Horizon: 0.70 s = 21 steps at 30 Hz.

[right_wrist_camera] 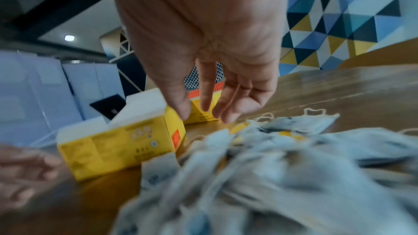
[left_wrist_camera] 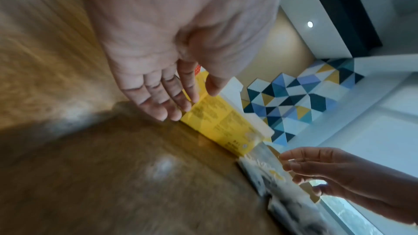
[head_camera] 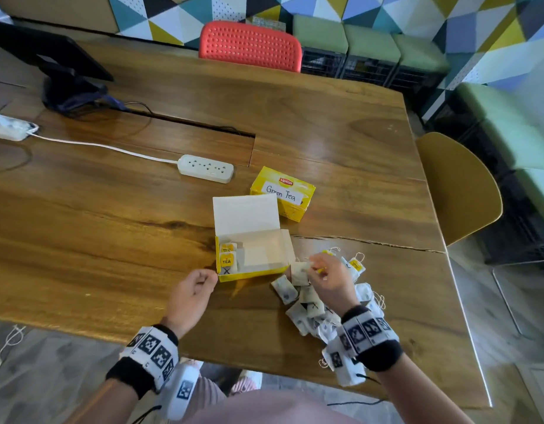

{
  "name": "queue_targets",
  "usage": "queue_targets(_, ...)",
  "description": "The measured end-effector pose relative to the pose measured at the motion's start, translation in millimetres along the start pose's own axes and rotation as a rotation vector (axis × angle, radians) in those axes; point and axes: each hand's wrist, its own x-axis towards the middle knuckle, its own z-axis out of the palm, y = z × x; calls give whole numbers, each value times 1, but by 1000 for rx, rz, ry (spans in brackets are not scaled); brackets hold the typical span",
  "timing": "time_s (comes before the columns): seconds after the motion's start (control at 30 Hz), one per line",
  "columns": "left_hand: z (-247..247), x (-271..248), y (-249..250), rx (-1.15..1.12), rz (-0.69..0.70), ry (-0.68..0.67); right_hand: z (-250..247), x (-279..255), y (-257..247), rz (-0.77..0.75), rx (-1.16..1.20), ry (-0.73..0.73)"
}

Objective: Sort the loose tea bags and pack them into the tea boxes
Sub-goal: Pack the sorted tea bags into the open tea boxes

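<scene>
The bench (head_camera: 142, 215) carries it all, and I place everything from the open box (head_camera: 252, 255) in front of me. The closed box (head_camera: 283, 193), hand-labelled "Green Tea", sits just behind the open box. The pile (head_camera: 322, 304) of loose bags lies just right of it, spreading toward me. Inside the open box, two tagged bags (head_camera: 227, 258) stand at its left end; the rest looks unfilled, so I judge the packing barely begun.

My left hand (head_camera: 192, 296) hovers at the box's near left corner, its fingers (left_wrist_camera: 172, 99) relaxed and holding nothing. My right hand (head_camera: 328, 278) is over the pile's nearer edge to the box, fingers (right_wrist_camera: 226, 103) loosely spread in the wrist view. From the head view one bag (head_camera: 299, 272) seems to sit at their tips, but I cannot tell whether I have it pinched.

The step is picking the next bag. Next I need a firm pinch on one bag only, a look at its mark, then the short carry left into the open box beside the standing bags.
</scene>
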Motion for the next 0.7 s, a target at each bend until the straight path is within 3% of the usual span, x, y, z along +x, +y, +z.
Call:
queue_targets(0.17, 13, -9, -28, 189, 61, -83, 0, -17, 38, -55, -402, -256)
queue_targets(0.23, 17, -10, -31, 230, 96, -92, 5, -19, 40, -106, -458, -294)
queue_targets(0.37, 19, -10, -29, 290, 111, -68, 11, -14, 37, -170, -353, -245)
queue_targets(0.57, 23, -12, -28, 314, 115, -107, 4, -10, 30, -57, -144, -120)
queue_targets(0.7, 30, -15, -13, 287, 124, -231, -3, -12, 19, 22, 35, -288)
